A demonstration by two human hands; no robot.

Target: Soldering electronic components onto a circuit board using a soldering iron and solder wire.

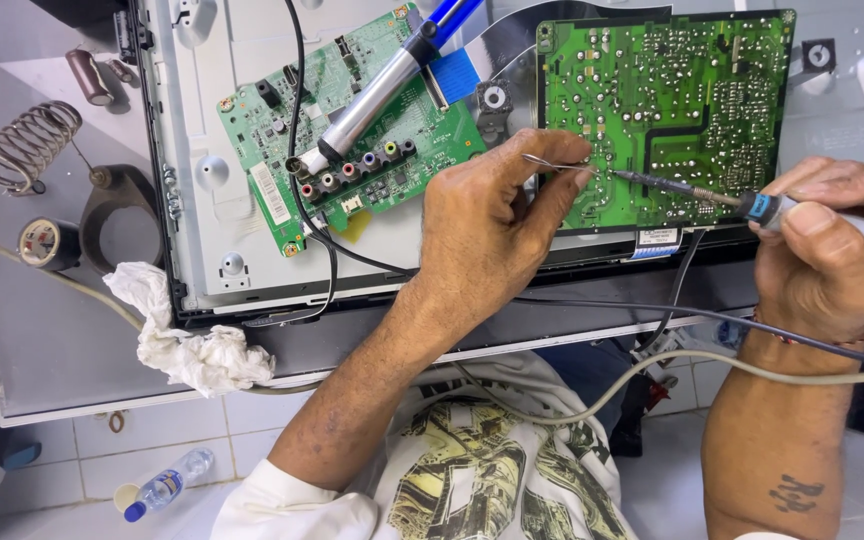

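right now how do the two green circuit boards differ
The left board lies tilted, while the right board sits square to the metal chassis. The left board shows coloured round jacks and a desoldering pump resting across it; the right board shows its solder side, where the left hand feeds solder wire and the right hand applies a soldering iron. Both are green.

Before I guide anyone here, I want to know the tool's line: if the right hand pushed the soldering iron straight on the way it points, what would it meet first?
Probably the solder wire pinched in the left hand, just over the green board; depth is unclear.
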